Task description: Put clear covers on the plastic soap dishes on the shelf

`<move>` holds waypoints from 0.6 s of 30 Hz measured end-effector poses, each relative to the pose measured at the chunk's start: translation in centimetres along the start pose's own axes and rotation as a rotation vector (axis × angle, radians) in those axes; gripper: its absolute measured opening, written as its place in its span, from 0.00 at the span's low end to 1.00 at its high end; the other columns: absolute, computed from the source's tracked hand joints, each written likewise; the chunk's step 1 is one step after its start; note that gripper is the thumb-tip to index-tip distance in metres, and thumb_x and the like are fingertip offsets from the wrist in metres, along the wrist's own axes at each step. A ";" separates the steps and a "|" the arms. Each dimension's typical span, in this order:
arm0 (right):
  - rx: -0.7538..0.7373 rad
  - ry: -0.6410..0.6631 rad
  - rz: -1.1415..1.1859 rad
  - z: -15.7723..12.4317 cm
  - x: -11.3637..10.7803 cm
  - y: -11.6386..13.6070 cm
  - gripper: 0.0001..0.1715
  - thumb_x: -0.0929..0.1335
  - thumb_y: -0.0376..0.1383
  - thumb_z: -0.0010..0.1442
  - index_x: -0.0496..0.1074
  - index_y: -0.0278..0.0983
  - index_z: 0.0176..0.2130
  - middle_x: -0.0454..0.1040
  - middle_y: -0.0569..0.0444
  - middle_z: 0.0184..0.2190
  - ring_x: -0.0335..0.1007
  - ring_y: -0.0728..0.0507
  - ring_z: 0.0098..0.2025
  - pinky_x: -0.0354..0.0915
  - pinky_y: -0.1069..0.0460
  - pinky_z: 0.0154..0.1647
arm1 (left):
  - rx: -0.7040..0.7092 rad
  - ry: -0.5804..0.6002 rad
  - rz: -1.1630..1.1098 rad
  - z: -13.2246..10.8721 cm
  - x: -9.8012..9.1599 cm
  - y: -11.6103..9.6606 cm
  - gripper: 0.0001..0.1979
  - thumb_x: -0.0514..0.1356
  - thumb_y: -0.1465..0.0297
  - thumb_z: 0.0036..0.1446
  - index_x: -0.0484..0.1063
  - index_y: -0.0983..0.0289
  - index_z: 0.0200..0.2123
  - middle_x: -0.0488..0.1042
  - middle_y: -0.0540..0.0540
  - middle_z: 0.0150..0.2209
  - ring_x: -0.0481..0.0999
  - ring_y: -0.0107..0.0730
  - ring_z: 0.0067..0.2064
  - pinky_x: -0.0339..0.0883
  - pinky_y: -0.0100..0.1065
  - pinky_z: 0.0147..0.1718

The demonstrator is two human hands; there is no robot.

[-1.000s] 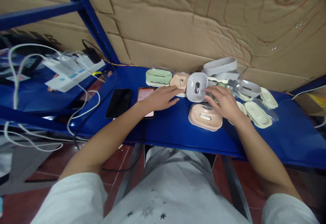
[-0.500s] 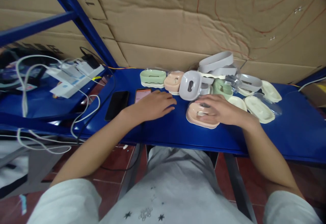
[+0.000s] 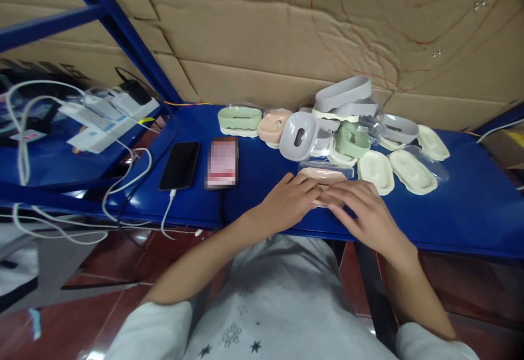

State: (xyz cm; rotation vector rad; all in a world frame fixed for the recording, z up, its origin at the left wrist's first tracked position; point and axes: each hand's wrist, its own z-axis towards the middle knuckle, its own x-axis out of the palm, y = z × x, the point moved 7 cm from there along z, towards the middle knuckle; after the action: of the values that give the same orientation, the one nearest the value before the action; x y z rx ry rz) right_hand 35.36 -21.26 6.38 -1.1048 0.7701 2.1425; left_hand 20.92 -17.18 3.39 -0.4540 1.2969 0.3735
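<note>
Both hands (image 3: pixel 289 207) (image 3: pixel 370 212) on pink dish (image 3: pixel 323 174) near table's front edge (image 3: pixel 450 246)

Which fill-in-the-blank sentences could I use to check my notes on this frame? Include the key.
1. The left hand and the right hand are ____ at the peach dish.
2. The surface of the table is ____ in colour.
3. The phone with the dark screen has a ____ cable at its near end.
4. The brown backdrop is made of ____.

Missing words: both; blue; white; cardboard.
</note>
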 end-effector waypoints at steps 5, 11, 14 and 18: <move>0.062 0.051 -0.007 -1.3 3.0 -0.4 0.27 0.68 0.41 0.76 0.65 0.42 0.70 0.78 0.46 0.63 0.75 0.36 0.64 0.60 0.35 0.69 | 0.025 -0.012 -0.084 -0.4 -1.2 1.5 0.16 0.55 0.65 0.78 0.71 0.60 0.64 0.77 0.57 0.63 0.72 0.45 0.62 0.62 0.45 0.55; 0.073 0.024 0.068 -1.0 3.5 -1.3 0.23 0.66 0.39 0.77 0.68 0.44 0.68 0.80 0.50 0.60 0.77 0.38 0.62 0.60 0.37 0.69 | 0.001 -0.045 -0.027 -1.3 -1.5 0.2 0.16 0.55 0.70 0.77 0.71 0.63 0.63 0.79 0.58 0.60 0.73 0.48 0.60 0.64 0.51 0.59; 0.069 -0.045 0.099 -1.3 3.2 -1.3 0.22 0.68 0.38 0.76 0.70 0.45 0.66 0.81 0.51 0.59 0.77 0.38 0.61 0.62 0.37 0.68 | -0.061 -0.249 0.064 -2.9 -1.7 -1.8 0.19 0.55 0.76 0.74 0.69 0.64 0.65 0.73 0.64 0.67 0.72 0.49 0.64 0.65 0.51 0.62; 0.102 -0.175 0.084 -1.8 2.5 -1.6 0.19 0.69 0.37 0.74 0.75 0.44 0.62 0.83 0.50 0.56 0.80 0.37 0.57 0.66 0.38 0.62 | -0.109 -0.348 0.106 -4.9 -0.1 -3.7 0.19 0.59 0.69 0.74 0.69 0.63 0.65 0.65 0.67 0.72 0.65 0.57 0.73 0.66 0.53 0.65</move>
State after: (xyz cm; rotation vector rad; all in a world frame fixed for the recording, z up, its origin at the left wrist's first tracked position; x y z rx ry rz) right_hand 36.22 -20.91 3.01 -0.8337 0.8469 2.2084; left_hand 18.69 -22.90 2.88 -0.3921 0.9666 0.5876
